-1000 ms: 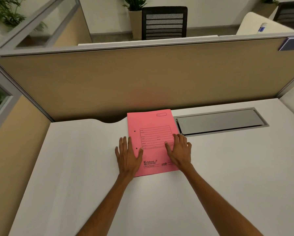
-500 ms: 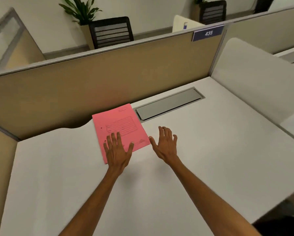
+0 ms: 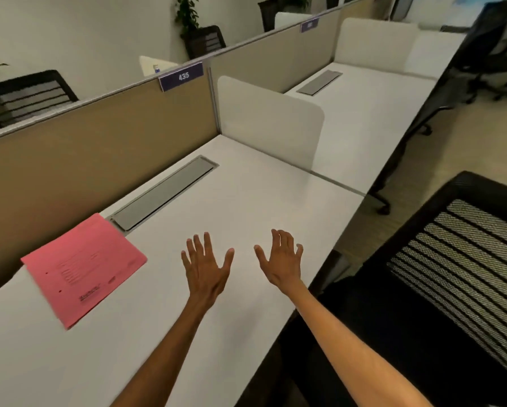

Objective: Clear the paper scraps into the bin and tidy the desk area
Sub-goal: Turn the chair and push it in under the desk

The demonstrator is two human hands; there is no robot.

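Note:
A pink file folder lies flat on the white desk, at the left near the tan partition. My left hand hovers over the bare desk to the right of the folder, fingers spread, holding nothing. My right hand is beside it near the desk's right edge, also spread and empty. Neither hand touches the folder. No paper scraps and no bin are in view.
A grey cable-tray lid is set into the desk by the tan partition. A white divider separates the neighbouring desk. A black mesh chair stands close at the right.
Both hands have lifted off the pink folder and moved right over the bare desk. The view has swung right, bringing the chair and neighbouring desk into sight.

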